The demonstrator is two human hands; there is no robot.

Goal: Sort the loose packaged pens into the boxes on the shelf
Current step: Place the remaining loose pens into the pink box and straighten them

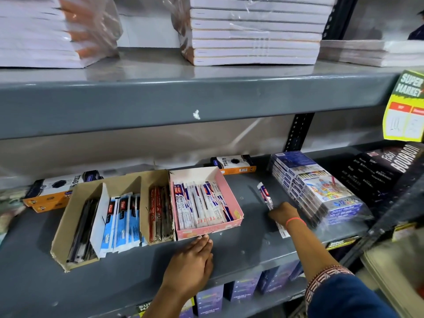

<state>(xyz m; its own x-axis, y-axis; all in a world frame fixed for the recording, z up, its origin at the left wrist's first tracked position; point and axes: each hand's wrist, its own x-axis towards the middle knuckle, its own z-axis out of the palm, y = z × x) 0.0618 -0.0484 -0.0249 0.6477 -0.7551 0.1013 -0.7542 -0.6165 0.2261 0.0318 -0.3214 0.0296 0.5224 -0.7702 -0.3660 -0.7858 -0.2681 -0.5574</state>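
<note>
A pink box (231, 198) on the grey shelf holds several white, blue and red packaged pens. Left of it a brown cardboard box (68, 223) is split into sections with black pens, blue-and-white packs and red-brown packs. My left hand (195, 260) lies flat on the shelf, fingertips touching the pink box's front edge. My right hand (284, 213) is to the right of the pink box, closed on a white and blue packaged pen (266, 195) that sticks up and away from the fingers.
Orange and black pen boxes (234, 164) stand behind the trays. A stack of wrapped colour-pencil packs (316, 187) sits close to my right hand, with black Bourbon packs (385, 171) beyond. Notebook piles (252, 31) fill the upper shelf (183, 99). A yellow price tag (406, 106) hangs at the right.
</note>
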